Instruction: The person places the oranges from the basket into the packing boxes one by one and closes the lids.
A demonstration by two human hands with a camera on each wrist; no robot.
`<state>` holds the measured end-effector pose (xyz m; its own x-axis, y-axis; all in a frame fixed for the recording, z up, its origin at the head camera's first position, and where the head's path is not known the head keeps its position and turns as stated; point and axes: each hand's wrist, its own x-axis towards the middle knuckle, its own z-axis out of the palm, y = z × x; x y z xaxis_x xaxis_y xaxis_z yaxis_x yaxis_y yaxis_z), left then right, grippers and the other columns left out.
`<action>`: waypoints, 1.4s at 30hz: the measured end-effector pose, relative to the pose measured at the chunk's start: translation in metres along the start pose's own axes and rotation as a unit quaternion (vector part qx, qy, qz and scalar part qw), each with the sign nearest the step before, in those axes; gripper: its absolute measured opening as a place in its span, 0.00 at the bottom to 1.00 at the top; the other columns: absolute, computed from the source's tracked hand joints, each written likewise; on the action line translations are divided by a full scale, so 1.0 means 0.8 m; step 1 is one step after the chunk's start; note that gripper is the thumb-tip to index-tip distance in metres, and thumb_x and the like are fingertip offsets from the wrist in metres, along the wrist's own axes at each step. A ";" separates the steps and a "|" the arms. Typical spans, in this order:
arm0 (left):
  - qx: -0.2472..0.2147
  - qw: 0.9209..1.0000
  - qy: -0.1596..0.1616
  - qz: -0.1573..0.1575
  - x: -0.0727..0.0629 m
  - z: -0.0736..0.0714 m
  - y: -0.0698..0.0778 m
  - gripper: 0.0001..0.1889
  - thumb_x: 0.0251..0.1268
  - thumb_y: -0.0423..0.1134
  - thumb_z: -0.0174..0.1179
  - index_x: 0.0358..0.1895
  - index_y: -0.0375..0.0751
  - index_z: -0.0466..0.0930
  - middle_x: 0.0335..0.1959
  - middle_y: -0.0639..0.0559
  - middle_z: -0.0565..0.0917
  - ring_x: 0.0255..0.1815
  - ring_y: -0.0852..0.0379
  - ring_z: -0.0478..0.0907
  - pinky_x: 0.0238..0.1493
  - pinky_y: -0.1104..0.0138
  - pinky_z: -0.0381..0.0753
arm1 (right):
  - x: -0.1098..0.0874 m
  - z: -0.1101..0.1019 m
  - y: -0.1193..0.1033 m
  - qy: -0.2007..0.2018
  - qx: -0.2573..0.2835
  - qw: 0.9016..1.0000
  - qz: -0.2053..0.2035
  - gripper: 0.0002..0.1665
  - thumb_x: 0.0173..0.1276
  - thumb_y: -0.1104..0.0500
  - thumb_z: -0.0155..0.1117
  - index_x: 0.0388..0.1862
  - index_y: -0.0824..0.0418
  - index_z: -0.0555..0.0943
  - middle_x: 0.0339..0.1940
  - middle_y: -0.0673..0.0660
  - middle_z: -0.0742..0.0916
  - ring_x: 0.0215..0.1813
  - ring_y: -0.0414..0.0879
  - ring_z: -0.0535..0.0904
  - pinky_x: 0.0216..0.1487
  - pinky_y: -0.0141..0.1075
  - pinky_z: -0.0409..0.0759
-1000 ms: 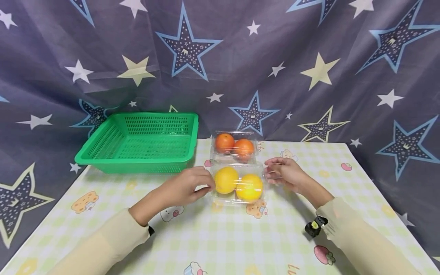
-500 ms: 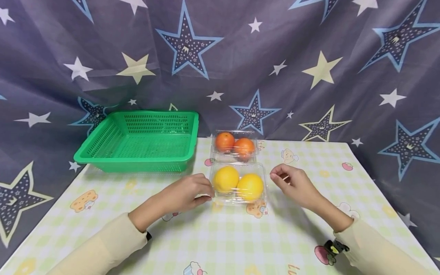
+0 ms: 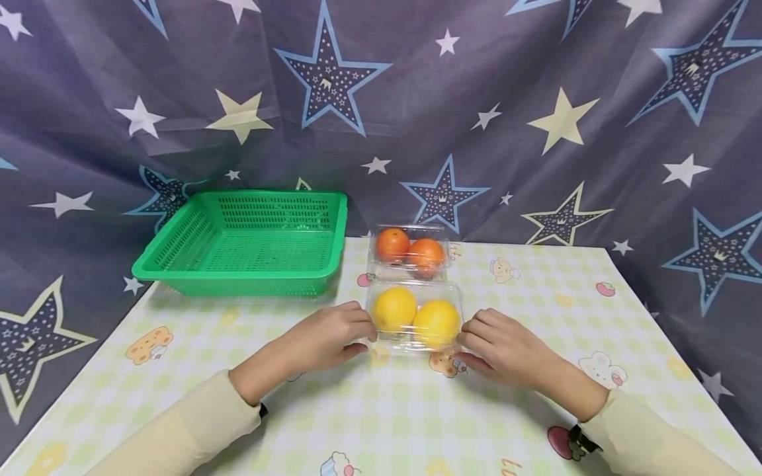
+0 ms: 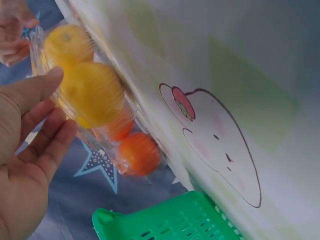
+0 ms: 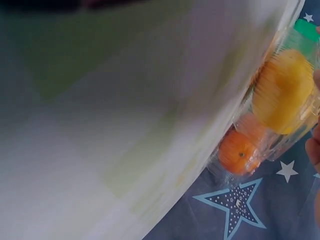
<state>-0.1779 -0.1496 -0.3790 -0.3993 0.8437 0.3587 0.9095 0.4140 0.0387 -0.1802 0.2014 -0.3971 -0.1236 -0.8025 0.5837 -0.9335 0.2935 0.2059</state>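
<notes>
A clear plastic clamshell box (image 3: 411, 344) holds two round yellow fruits (image 3: 395, 309). My left hand (image 3: 330, 334) is at its left end, fingertips right at the edge and thumb apart from them. On the opposite end, bent fingers of my right hand (image 3: 506, 347) meet the edge, with the thumb lower and separate. In the left wrist view, a gap shows between the thumb (image 4: 47, 85) and the fingers. Only a bit of the right hand (image 5: 314, 145) enters the right wrist view. Directly behind stands a second clear box (image 3: 437, 231) with two orange citrus fruits (image 3: 392, 245).
A green plastic basket (image 3: 238, 284) with slotted sides stands at the back left of the table. Checked cloth with cartoon prints (image 3: 381, 410) covers the tabletop. A dark star-patterned curtain (image 3: 381, 132) hangs behind the table's back edge.
My right hand first drew back from the box's right end, then came in again lower, near its front right corner. My left hand has stayed at the left end.
</notes>
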 end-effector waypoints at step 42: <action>0.212 0.975 0.020 0.068 0.019 0.009 0.009 0.07 0.53 0.26 0.67 0.31 0.43 0.83 0.26 0.57 0.82 0.28 0.60 0.78 0.28 0.71 0.80 | 0.012 -0.005 -0.002 -0.087 -0.097 0.991 -0.026 0.28 0.84 0.67 0.31 0.37 0.64 0.82 0.32 0.53 0.86 0.34 0.45 0.79 0.41 0.35 0.81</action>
<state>-0.1787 -0.1312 -0.3799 -0.2657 0.8899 0.3708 0.8204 0.4107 -0.3978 -0.1781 0.1954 -0.3885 -0.1491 -0.8915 0.4278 -0.8596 0.3307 0.3894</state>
